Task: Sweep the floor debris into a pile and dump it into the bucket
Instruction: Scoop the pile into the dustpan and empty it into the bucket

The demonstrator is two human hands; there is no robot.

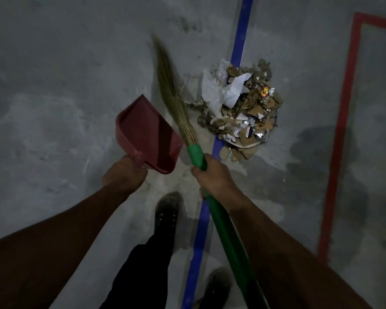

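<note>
Left hand point(124, 175) gripping handle of red dustpan point(146, 132), holding it above floor point(54, 85). Right hand point(214, 177) wrapping around green broom point(178, 112) handle, bristles blurring just left of pile point(239, 108). Pile of cardboard scraps, paper, wrappers lying on blue line point(240, 41). Red line point(341, 130) running well right.

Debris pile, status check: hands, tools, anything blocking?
Left hand grips red dustpan, held off the floor. Right hand grips broom, bristles left of the debris pile. Pile gathered on the blue line. No bucket in view.
</note>
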